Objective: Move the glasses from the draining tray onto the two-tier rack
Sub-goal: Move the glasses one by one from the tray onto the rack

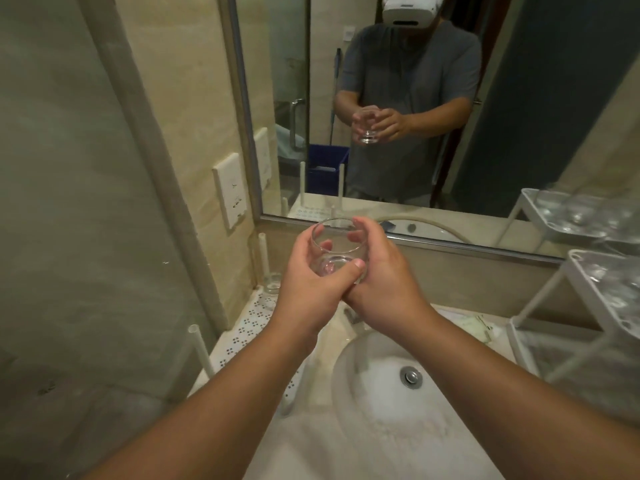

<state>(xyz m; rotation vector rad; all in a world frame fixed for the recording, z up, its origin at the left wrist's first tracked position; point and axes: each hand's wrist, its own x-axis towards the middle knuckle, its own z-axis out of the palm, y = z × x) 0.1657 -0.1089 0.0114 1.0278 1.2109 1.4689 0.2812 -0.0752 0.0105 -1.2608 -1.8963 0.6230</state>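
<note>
A clear round glass is held upright in the air above the counter, between the tray and the sink. My left hand wraps its left side and base with the thumb across the front. My right hand curls round its right side, fingers over the far rim. The white perforated draining tray with upright pegs lies at the left, and another glass stands at its far end. The white two-tier rack stands at the right, with several glasses on its upper tier.
A round sink basin with a metal drain lies below my arms. A large mirror runs along the back wall and reflects a person holding the glass. A wall socket sits left of the mirror.
</note>
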